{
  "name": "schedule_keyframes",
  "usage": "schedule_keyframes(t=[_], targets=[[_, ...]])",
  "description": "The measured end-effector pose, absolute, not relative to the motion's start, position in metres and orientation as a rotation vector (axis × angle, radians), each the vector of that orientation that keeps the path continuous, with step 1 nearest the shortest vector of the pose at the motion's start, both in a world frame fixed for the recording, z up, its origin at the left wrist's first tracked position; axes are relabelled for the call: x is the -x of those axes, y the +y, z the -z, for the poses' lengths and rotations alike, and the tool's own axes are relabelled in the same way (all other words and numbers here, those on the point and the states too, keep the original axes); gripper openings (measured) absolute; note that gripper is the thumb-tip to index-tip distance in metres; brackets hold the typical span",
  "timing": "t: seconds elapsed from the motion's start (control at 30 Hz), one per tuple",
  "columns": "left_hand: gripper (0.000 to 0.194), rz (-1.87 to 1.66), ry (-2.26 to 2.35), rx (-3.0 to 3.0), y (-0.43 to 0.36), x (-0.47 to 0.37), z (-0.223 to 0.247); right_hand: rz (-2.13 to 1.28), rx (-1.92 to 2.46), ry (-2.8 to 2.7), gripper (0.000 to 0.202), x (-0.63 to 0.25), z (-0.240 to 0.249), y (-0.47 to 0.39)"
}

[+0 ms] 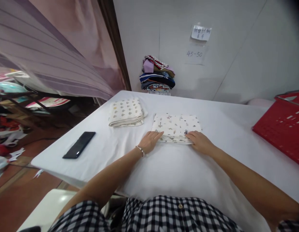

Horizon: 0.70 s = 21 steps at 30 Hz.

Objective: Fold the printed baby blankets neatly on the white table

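A folded white cloth (176, 124) with small printed figures lies in front of me on the white-covered table, its layered edge towards me. My left hand (149, 141) holds the near left corner, with fingers over the top. At the near right corner, my right hand (200, 141) grips the same cloth, fingertips on the print and the thumb low by the edge. To the left, apart from both hands, rests another folded cloth (126, 112), cream with rows of grey motifs.
A black phone (79, 145) lies on the left of the table (103, 161). A red plastic basket (282, 125) stands at the right edge. Behind the table, a pile of folded textiles (158, 77) sits against the wall. Pinkish curtains (86, 42) hang at the left.
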<state>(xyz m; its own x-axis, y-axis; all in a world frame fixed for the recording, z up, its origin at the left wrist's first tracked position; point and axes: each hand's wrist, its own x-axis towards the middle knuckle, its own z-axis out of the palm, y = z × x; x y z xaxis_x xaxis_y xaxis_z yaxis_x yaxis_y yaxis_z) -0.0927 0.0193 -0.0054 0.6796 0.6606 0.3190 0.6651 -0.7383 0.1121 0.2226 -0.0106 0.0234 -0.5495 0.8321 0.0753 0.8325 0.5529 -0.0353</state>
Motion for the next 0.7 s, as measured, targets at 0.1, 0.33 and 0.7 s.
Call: schedule_keyframes(t=[0.1, 0.33, 0.7], targets=[[0.062, 0.56, -1.158, 2.841, 0.016, 0.094, 0.006, 0.001, 1.441, -2.648, 0.051, -0.228, -0.027, -0.016], [0.061, 0.518, -1.327, 2.852, 0.012, 0.087, -0.007, 0.063, 1.559, -2.47, 0.047, -0.228, -0.014, -0.028], [0.027, 0.583, -1.305, 2.817, 0.014, 0.078, -0.008, 0.149, 1.434, -2.425, 0.041, -0.231, 0.0, -0.033]])
